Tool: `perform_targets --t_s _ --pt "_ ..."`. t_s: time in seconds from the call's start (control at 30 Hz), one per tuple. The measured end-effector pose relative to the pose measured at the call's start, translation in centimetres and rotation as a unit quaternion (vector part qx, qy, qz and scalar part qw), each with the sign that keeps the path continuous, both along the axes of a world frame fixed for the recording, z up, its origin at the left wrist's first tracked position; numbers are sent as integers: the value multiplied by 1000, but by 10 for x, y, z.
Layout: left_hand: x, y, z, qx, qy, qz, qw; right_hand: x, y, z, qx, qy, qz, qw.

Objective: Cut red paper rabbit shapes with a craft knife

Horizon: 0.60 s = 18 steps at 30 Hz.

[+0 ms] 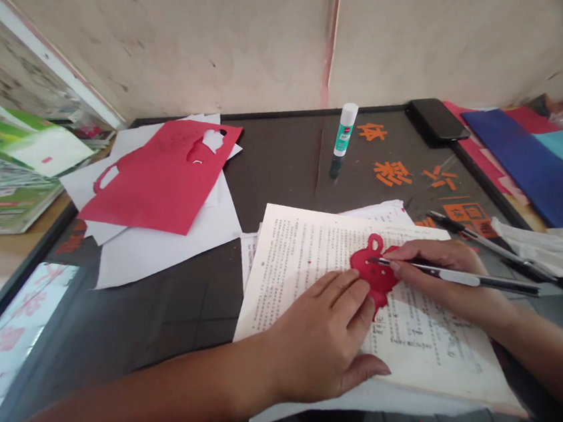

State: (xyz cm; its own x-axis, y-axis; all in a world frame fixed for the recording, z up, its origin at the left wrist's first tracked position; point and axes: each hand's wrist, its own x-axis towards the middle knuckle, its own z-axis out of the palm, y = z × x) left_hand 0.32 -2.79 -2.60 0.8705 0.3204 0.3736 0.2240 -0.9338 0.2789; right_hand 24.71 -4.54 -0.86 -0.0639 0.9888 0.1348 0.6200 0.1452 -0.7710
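A small red paper cut-out (362,266), shaped like an animal's head with a looped ear and small holes, lies on a printed sheet (287,264) of book pages. My left hand (324,331) rests flat on the pages, its fingertips pressing the cut-out's lower left side. In my right hand (438,268) is a slim black-and-silver craft knife (457,276), held like a pen. Its pointed metal tip meets the upper part of the cut-out. The right fingers cover the cut-out's right edge.
A glue stick (346,130) stands upright at the back, left of a black phone (436,121). Red paper (158,184) with cut openings lies over white sheets on the left. A black pen (486,243), white cloth-like material (552,253) and blue paper (521,152) are at right.
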Motion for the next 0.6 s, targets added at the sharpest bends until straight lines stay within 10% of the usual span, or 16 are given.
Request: perform_targets --t_s 0.27,0.6 --pt "-3 2 5 9 -14 0 1000 3 8 -11 44 191 -153 968" --pt "37 48 28 -191 51 220 955 5 14 -22 98 66 -146 982"
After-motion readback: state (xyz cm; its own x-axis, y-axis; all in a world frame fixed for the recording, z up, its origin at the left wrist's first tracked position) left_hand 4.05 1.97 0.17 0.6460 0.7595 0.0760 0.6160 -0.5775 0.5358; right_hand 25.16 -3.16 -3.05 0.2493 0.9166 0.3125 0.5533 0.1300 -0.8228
